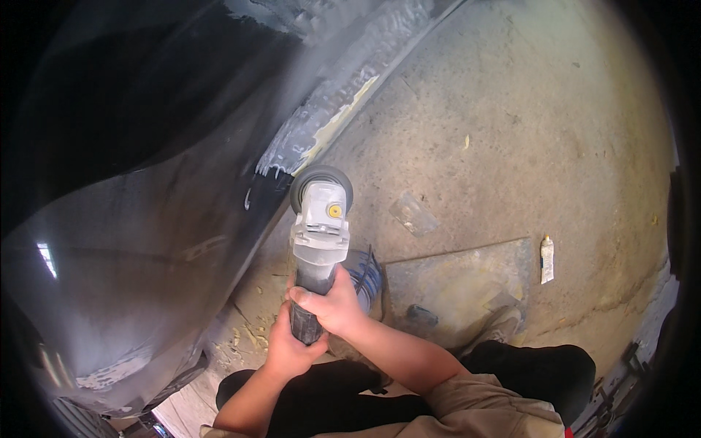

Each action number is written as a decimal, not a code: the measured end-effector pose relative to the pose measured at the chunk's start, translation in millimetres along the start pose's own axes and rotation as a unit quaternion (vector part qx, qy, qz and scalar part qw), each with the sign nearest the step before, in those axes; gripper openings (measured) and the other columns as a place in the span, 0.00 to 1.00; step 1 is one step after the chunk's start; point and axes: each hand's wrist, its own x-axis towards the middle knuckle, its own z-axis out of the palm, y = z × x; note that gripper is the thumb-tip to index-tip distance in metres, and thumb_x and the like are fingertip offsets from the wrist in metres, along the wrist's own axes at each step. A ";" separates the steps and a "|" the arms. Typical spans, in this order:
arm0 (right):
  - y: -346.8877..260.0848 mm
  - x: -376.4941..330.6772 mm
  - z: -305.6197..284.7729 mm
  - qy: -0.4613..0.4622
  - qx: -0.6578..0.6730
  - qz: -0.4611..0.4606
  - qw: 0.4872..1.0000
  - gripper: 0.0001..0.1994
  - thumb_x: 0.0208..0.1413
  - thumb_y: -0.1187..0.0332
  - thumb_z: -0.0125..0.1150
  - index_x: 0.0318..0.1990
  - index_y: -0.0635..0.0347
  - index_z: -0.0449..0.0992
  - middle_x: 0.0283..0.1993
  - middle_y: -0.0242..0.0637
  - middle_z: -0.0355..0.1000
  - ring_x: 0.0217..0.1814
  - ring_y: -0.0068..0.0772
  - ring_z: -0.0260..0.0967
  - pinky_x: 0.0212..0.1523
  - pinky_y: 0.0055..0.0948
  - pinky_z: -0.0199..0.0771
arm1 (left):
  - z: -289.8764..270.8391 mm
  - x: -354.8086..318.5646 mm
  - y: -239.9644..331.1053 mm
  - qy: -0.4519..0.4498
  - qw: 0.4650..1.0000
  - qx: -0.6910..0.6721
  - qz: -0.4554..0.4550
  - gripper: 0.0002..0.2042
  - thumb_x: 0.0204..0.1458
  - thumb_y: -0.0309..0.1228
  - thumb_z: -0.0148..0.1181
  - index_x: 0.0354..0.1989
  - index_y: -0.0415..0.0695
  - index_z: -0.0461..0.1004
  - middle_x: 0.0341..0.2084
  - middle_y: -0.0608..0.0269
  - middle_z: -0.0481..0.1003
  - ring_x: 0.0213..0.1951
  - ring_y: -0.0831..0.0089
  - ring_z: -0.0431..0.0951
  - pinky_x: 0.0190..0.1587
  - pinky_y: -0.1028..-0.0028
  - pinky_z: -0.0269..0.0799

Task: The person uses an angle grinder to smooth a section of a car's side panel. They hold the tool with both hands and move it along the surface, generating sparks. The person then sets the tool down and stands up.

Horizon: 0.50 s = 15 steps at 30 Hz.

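Note:
Both my hands grip an angle grinder [321, 244] with a light grey, dusty head, a dark handle and a round grey disc. My left hand [286, 352] is wrapped round the rear of the handle. Further forward, my right hand [334, 305] closes round the body, its thumb lying over the top. The disc sits close to the lower edge of a dark car body panel [168, 233]; I cannot tell whether it touches. Just beyond the disc, a strip of grey and pale yellow filler [328, 120] runs along the panel's edge.
Below the grinder stands a round container [369, 274] with blue stripes, partly hidden by my right hand. A stained flat board [467, 281] lies on the concrete floor [526, 139], with a tube [547, 260] to its right. A thin clear sheet [415, 214] lies beyond the board.

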 end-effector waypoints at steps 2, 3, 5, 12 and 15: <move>0.9 1.5 1.9 0.007 -0.012 -0.011 1.000 0.20 0.51 0.71 0.73 0.49 0.62 0.72 0.39 0.31 0.77 0.39 0.22 0.74 0.43 0.29 0.76 | -1.4 0.5 -0.3 0.002 1.000 -0.001 -0.004 0.38 0.42 0.30 0.76 0.63 0.38 0.63 0.45 0.47 0.80 0.48 0.57 0.83 0.50 0.62 0.77; 2.0 3.8 3.1 0.010 -0.023 -0.017 1.000 0.20 0.51 0.71 0.73 0.49 0.62 0.71 0.39 0.31 0.76 0.39 0.22 0.74 0.43 0.30 0.76 | -1.4 1.0 -6.4 0.005 1.000 -0.008 -0.007 0.38 0.42 0.31 0.76 0.62 0.38 0.64 0.45 0.47 0.80 0.48 0.56 0.83 0.50 0.62 0.77; 3.8 6.3 3.3 0.012 -0.027 -0.020 0.999 0.21 0.51 0.71 0.73 0.50 0.63 0.71 0.39 0.31 0.76 0.39 0.23 0.74 0.43 0.30 0.76 | -2.2 1.9 -9.2 0.009 1.000 0.004 -0.009 0.38 0.42 0.32 0.77 0.62 0.39 0.64 0.45 0.46 0.80 0.48 0.55 0.83 0.50 0.62 0.77; 8.1 6.3 3.5 0.021 -0.032 -0.008 0.999 0.21 0.51 0.71 0.72 0.51 0.64 0.71 0.39 0.31 0.77 0.39 0.23 0.74 0.44 0.30 0.77 | -3.5 2.5 -11.4 0.008 1.000 0.018 -0.014 0.38 0.42 0.34 0.77 0.62 0.40 0.64 0.44 0.46 0.80 0.48 0.51 0.83 0.50 0.60 0.78; 0.1 6.6 8.6 0.028 -0.037 -0.011 0.999 0.21 0.51 0.70 0.72 0.50 0.63 0.71 0.39 0.31 0.77 0.39 0.24 0.74 0.44 0.30 0.77 | -6.2 5.2 -9.1 0.013 0.999 0.029 -0.004 0.38 0.42 0.34 0.77 0.62 0.39 0.64 0.44 0.45 0.80 0.47 0.51 0.84 0.49 0.60 0.78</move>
